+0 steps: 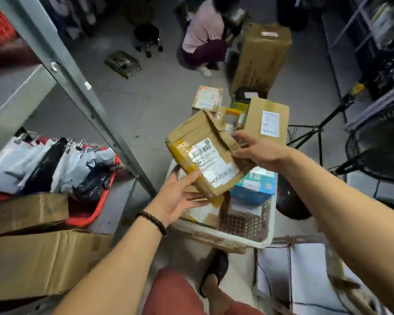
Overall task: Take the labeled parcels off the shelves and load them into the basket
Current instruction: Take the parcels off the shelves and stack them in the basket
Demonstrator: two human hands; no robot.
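- Head view, nearest first: a foot in a dark slipper (214, 271) stands on the floor just in front of the white basket (237, 240).
- A beaded bracelet (154, 221) circles the left wrist.
- The left hand (180, 196) grips the lower left corner of a crumpled cardboard parcel (205, 153). Its thumb lies on top beside the white shipping label (210, 163) and its fingers are curled underneath.
- The right hand (259, 151) pinches the parcel's upper right edge, with its fingers curled over the torn flap.
- The parcel hangs tilted between the two hands, label side up, above the near end of the basket and not touching what lies in it.
- The basket already holds a blue box (255, 185) and other packages. A tall labeled carton (267, 121) stands upright at its far end.
- To the left, flattened cardboard (39, 258) lies by a red crate (96, 205) stuffed with grey, white and black mailer bags (55, 164).
- A grey metal shelf upright (77, 87) slants across the left side.
- Beyond the basket a small labeled box (207, 97) sits on the floor near a large brown carton (262, 55).
- A tripod (316, 130) stands to the right.
- Farthest off, a person in a pink top (205, 35) crouches beside a black stool (147, 37).
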